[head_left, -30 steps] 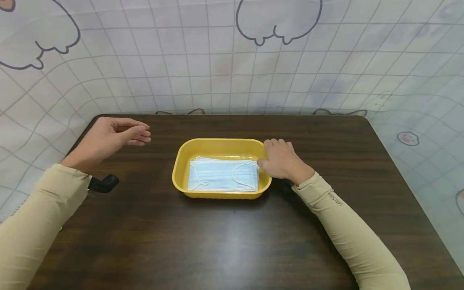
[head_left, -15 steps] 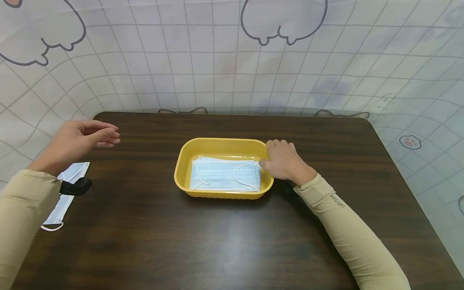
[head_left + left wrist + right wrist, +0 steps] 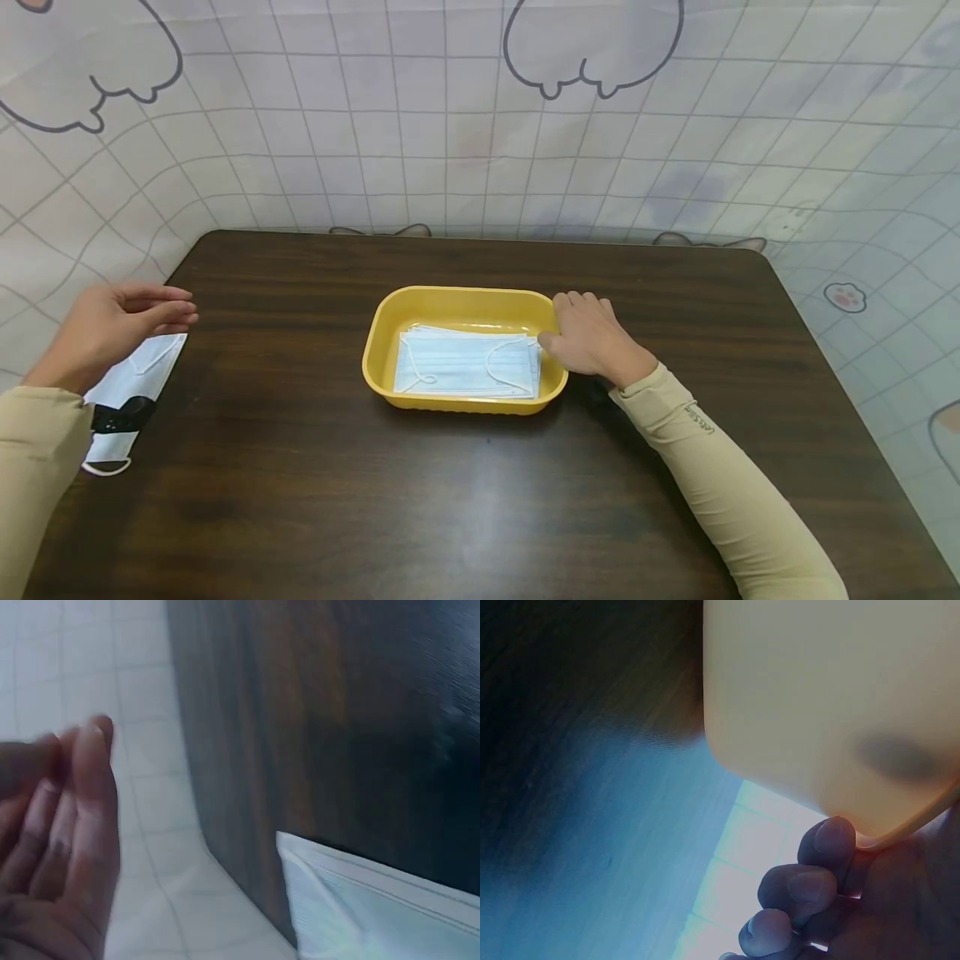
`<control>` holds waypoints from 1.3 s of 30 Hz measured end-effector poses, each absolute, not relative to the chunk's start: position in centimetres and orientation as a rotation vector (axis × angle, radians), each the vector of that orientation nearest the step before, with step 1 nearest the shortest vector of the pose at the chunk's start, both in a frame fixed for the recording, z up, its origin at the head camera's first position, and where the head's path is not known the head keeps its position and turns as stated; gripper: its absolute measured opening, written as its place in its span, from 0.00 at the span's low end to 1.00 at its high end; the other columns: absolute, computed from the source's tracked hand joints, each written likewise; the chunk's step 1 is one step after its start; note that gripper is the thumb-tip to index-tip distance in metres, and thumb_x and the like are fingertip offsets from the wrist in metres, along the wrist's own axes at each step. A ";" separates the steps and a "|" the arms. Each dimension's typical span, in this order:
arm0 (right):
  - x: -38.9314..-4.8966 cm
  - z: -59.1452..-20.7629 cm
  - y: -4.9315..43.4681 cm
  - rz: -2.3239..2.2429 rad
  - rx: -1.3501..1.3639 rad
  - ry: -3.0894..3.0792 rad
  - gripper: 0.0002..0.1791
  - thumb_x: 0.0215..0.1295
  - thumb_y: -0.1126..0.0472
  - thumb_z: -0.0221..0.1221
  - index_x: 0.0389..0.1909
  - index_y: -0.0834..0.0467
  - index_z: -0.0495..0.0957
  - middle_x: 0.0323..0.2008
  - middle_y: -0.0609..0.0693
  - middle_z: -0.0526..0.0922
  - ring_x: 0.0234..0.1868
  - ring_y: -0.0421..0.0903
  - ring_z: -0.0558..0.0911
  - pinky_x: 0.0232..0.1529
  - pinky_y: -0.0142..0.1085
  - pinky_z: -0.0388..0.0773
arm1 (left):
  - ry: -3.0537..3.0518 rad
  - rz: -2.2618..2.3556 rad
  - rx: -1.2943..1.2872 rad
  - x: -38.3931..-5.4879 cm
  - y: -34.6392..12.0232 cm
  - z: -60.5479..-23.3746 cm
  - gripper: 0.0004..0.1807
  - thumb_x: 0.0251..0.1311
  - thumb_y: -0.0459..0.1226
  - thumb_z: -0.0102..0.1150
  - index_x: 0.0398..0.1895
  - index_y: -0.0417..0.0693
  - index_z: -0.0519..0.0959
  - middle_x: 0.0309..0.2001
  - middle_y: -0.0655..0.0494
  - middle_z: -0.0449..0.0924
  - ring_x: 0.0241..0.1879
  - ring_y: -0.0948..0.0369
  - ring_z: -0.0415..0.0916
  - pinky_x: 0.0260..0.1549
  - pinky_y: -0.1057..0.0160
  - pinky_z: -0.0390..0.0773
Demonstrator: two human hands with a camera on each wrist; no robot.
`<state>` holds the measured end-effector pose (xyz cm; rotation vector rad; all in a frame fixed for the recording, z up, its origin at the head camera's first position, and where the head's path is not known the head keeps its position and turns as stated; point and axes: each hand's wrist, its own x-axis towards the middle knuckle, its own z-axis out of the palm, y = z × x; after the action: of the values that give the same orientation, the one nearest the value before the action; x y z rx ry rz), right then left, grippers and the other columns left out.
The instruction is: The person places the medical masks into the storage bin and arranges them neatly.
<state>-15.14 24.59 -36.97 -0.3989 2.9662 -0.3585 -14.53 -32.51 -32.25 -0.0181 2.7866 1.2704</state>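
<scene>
My right hand [image 3: 588, 333] grips the right rim of a yellow plastic basin [image 3: 468, 403]. Its thumb reaches over the rim, and in the right wrist view the curled fingers [image 3: 798, 886] lie outside the wall. Inside the basin is a stack of light blue face masks [image 3: 468, 364] with white ear loops. At the left side of the table my left hand [image 3: 108, 329] hovers, fingers bent loosely and thumb near them, holding nothing. Below it another face mask [image 3: 146, 371] lies slanted on the table, partly hidden by the hand and wrist; one corner of this mask [image 3: 375, 900] shows in the left wrist view.
The dark wood-grain table [image 3: 480, 492] carries the basin near its middle. A white grid-patterned cloth [image 3: 480, 125] hangs behind the table and along both sides. A black wrist mount [image 3: 123, 415] sits on the left sleeve cuff.
My left hand has moved left and slightly down, away from the basin. The mask lying at the left has come into view beneath it. My right hand stays on the basin's rim.
</scene>
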 end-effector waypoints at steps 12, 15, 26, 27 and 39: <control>-15.0 -36.9 24.8 -0.368 -0.391 2.968 0.22 0.69 0.50 0.48 0.51 0.64 0.71 0.39 0.56 0.74 0.43 0.56 0.70 0.48 0.47 0.62 | 2.997 0.839 -0.217 -12.8 -35.4 -35.2 0.26 0.72 0.47 0.60 0.59 0.32 0.79 0.33 0.57 0.92 0.26 0.80 0.81 0.29 0.72 0.69; -15.0 -36.9 24.8 -0.378 -0.391 2.968 0.22 0.68 0.50 0.48 0.52 0.64 0.71 0.40 0.56 0.75 0.43 0.56 0.71 0.49 0.48 0.63 | 3.052 0.772 -0.253 -12.3 -35.8 -36.0 0.24 0.71 0.45 0.62 0.55 0.32 0.81 0.36 0.41 0.91 0.24 0.82 0.76 0.27 0.68 0.68; -15.1 -37.1 24.8 -0.379 -0.408 2.976 0.22 0.68 0.50 0.48 0.51 0.64 0.71 0.39 0.56 0.75 0.43 0.57 0.71 0.49 0.48 0.64 | 3.125 0.683 -0.218 -11.6 -36.7 -37.9 0.21 0.63 0.41 0.70 0.47 0.31 0.82 0.33 0.43 0.91 0.23 0.84 0.66 0.24 0.69 0.67; -15.1 -37.1 24.8 -0.378 -0.407 2.975 0.22 0.68 0.50 0.48 0.51 0.64 0.71 0.39 0.56 0.75 0.43 0.57 0.71 0.49 0.48 0.63 | 3.133 0.669 -0.211 -11.6 -36.7 -38.0 0.21 0.62 0.41 0.71 0.47 0.30 0.82 0.33 0.42 0.91 0.23 0.85 0.66 0.24 0.70 0.67; -15.2 -37.2 24.6 -0.376 -0.411 2.975 0.22 0.67 0.49 0.48 0.51 0.64 0.71 0.39 0.56 0.74 0.43 0.56 0.70 0.47 0.47 0.62 | 3.161 0.557 -0.228 -11.5 -36.5 -38.1 0.29 0.57 0.48 0.75 0.45 0.28 0.81 0.40 0.29 0.87 0.32 0.52 0.80 0.27 0.66 0.66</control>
<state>-15.21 24.56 -37.17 -0.4108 2.9748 -0.3764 -11.47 -36.50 -38.14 -0.2282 3.1608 0.5566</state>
